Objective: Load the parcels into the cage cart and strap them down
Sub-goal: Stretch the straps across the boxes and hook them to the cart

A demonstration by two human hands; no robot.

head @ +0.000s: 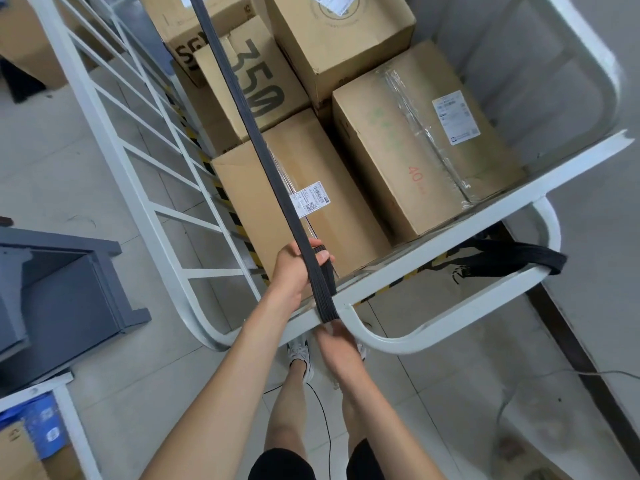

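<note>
The cage cart (450,230) already holds 5 parcels (415,140), stiff taped cartons packed close together; they are probably too heavy to shift easily. The dark strap (263,143) runs taut over them down to the near rail; it looks flat, limp and grippy, best taken just above the rail. The left hand (298,268) has its fingers wrapped round it there. The right hand (334,337) sits under the rail; I cannot tell its fingers' state. A grey cabinet (69,289) crowds the left side; a second strap (512,252) hangs looped on the cart handle.
</note>
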